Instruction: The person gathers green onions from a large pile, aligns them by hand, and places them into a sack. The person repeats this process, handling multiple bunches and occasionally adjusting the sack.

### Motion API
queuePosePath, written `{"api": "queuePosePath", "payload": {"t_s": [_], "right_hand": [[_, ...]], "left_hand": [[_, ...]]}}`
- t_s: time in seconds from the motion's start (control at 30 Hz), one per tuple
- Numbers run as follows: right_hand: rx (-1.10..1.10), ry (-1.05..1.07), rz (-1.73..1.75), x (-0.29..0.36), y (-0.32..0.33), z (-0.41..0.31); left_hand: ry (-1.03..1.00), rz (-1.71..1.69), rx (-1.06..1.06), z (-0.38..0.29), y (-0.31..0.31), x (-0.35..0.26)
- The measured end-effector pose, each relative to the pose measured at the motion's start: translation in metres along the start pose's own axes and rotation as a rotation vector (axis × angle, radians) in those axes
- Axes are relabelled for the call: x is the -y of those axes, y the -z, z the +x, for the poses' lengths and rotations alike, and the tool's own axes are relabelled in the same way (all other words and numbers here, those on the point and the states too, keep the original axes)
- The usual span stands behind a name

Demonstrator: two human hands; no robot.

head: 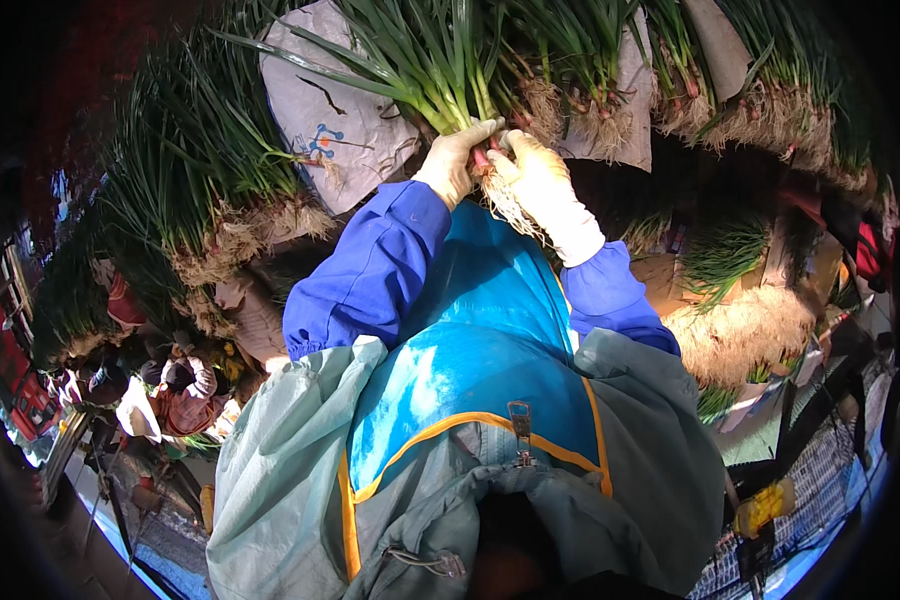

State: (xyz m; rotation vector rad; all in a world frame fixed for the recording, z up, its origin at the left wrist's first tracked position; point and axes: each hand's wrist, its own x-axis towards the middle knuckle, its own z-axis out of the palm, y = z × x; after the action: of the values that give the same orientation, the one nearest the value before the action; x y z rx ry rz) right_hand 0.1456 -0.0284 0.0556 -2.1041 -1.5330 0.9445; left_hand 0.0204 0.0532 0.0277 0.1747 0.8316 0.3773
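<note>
My left hand [451, 159], in a pale glove, grips a bunch of green onions [450, 94] around the lower stalks. The leaves fan away from me at the top of the view. Close beside it, my right hand [538, 184], gloved as well, holds the reddish bulb ends of the same bunch. Pale stringy roots [506, 201] hang between the two hands, partly covered by the right one. Beneath the stalks lies a white printed sack [360, 161], with one loose onion [300, 157] across it.
Dense rows of rooted green onions stand at the left [195, 165] and upper right [765, 120]. A large root-ended bundle [742, 334] lies lower right. Several people, one in a patterned garment [187, 397], sit at the lower left. A blue apron [487, 337] covers my front.
</note>
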Motion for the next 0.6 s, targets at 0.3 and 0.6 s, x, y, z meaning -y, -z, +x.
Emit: {"api": "queuePosePath", "payload": {"t_s": [0.3, 0.6], "right_hand": [[0.026, -0.515, 1.794, -0.028, -0.047, 0.081], [-0.468, -0.444, 1.583, 0.009, -0.071, 0.092]], "left_hand": [[0.06, 0.006, -0.035, -0.024, 0.036, 0.017], [-0.121, -0.042, -0.202, -0.035, 0.031, 0.022]]}}
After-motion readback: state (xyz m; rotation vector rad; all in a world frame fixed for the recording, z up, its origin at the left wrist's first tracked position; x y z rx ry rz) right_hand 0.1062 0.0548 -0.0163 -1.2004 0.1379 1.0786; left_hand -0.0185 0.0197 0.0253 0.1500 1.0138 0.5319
